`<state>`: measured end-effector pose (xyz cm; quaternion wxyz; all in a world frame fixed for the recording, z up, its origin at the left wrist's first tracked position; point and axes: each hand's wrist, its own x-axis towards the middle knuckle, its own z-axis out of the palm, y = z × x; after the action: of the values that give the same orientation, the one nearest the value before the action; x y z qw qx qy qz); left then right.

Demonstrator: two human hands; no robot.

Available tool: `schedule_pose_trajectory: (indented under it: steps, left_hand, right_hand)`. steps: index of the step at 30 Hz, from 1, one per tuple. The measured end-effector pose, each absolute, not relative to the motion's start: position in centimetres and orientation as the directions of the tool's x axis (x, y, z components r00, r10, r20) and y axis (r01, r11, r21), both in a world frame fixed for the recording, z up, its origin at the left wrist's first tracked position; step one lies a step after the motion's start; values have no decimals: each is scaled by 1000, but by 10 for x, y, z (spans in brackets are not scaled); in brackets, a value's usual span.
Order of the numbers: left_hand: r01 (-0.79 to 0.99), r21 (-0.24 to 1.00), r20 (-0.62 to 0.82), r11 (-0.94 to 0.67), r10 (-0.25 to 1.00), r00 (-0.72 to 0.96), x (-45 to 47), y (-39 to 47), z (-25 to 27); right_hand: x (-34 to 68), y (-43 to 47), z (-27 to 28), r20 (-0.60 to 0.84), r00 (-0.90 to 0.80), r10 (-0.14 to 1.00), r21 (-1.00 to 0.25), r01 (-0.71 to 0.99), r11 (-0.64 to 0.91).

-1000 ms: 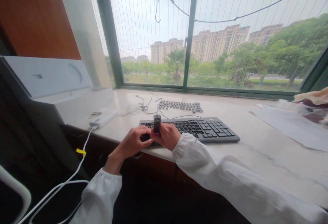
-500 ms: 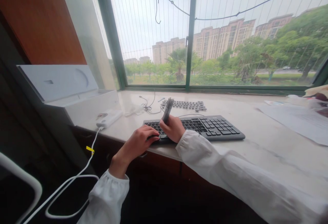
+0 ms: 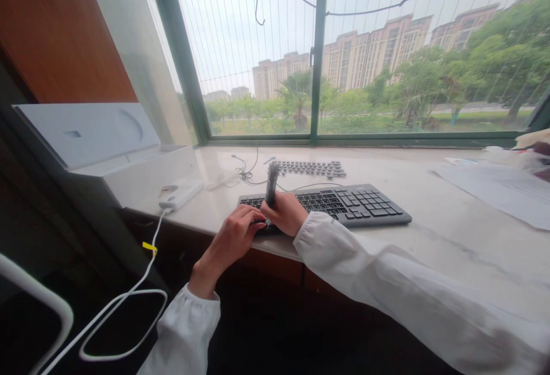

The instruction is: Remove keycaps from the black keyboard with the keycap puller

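A dark keyboard [image 3: 376, 206] lies near the front of the tabletop. Number-pad keys are on at its right, while bare sockets show across much of the rest. My right hand [image 3: 289, 212] is closed around an upright dark keyboard brush [image 3: 271, 183]; a bit of thin shiny metal shows below the fist, over the keyboard's front left. Beside it, my left hand [image 3: 239, 227] has thumb and fingers pinched together at the keyboard's front edge, close to the metal end. What lies between those fingertips is hidden. Behind the keyboard, loose keycaps [image 3: 309, 168] stand in rows.
At left an opened white box [image 3: 146, 177] sits behind a white power strip [image 3: 183, 193], whose cord [image 3: 148, 269] hangs off the edge. A thin black cable [image 3: 247, 174] curls behind the keyboard. Papers [image 3: 494, 186] lie at right, below the window.
The brush has swung from leaning right to nearly upright, and my right hand has shifted slightly left toward my left hand. The camera view has shifted a little.
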<state>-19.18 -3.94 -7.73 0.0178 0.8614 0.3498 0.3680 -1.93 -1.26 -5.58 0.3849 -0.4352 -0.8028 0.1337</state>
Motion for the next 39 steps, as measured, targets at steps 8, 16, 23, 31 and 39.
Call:
schedule_pose_trajectory:
  steps: [8,16,23,31,39]
  left_hand:
    - [582,332,621,-742,636,457,-192,-37,-79]
    - [584,440,603,-682,707,370,-192,-39,-78]
    - [594,449,596,-667,719,358,-190,-39,-76]
    - [580,418,602,-699,691,400,-193,-38,-75]
    - [554,426,611,-715,679,407,-198,-36,-78]
  right_hand:
    - [-17,-10,-56,430,-407,806,-568,573,591]
    - [-20,-11,-61,490,-380,785,-524,590,614]
    - [-23,-16,-54,368,-334,868,-613,615,496]
    - [-21,-9,-58,391,-413,823,-554,608,569]
    - [-15,-5,-54,459,-524,718,-476,537,697]
